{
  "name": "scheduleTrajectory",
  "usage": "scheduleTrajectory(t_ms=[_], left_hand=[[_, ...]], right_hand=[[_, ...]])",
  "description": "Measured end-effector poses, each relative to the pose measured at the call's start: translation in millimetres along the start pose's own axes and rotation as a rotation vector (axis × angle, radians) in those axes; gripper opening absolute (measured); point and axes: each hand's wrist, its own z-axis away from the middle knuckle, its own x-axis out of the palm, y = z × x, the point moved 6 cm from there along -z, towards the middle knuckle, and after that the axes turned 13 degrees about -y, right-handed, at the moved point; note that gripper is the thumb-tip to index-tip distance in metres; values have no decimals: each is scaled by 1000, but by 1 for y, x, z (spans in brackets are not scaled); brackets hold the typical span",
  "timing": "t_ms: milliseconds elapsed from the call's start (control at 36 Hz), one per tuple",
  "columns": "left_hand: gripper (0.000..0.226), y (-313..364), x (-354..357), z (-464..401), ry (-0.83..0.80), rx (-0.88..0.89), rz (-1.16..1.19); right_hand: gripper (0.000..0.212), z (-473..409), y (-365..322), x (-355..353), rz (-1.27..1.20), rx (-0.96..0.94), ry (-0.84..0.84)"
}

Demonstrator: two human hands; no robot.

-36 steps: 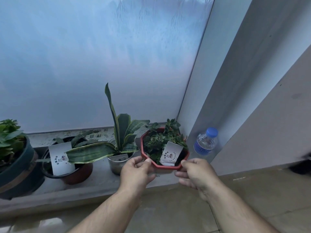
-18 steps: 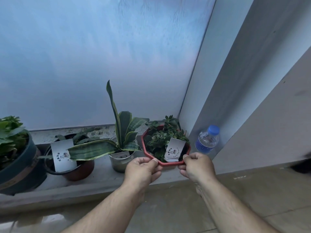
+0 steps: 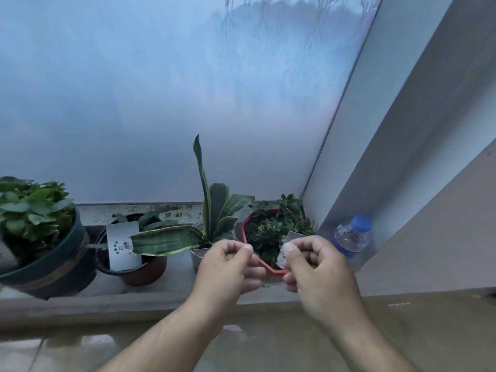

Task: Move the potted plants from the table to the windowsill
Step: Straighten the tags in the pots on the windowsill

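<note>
A red octagonal pot (image 3: 268, 267) of small green succulents with a white label stands on the windowsill (image 3: 150, 294), at its right end next to the wall corner. My left hand (image 3: 228, 267) and my right hand (image 3: 316, 269) hover just in front of its front rim, one on each side. Both have curled fingers with the thumb laid on the index finger, and neither holds anything. They hide parts of the rim and the label. Left of the red pot stands a snake plant in a metal pot (image 3: 197, 257).
Further left on the sill are a brown pot (image 3: 146, 272) with a white label and a large dark green pot (image 3: 53, 269) of leafy plant. A blue-capped water bottle (image 3: 351, 238) stands in the corner to the right. Frosted glass rises behind the sill.
Both hands held the red pot by its front rim and set it further back on the sill. They have now let go and drawn back a little.
</note>
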Motion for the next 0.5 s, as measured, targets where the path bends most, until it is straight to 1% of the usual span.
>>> scheduleTrajectory(t_ms=[83, 194, 222, 250, 306, 389, 500], left_hand=[[12, 29, -6, 11, 15, 121, 24], [4, 55, -36, 31, 127, 246, -44], [3, 59, -35, 35, 132, 258, -76], [3, 66, -55, 44, 191, 280, -124], [4, 74, -76, 59, 255, 304, -195], [4, 90, -120, 91, 430, 350, -188], [5, 101, -174, 138, 678, 333, -163]], right_hand=[[10, -11, -16, 38, -3, -100, -63], [12, -20, -41, 74, -33, -229, -72], [12, -19, -45, 73, -32, -256, -47], [11, -22, -52, 92, -56, -281, -76], [8, -23, -58, 112, -85, -298, -114], [8, -27, -67, 160, -144, -296, -231], [10, -25, -72, 222, -196, -272, -359]])
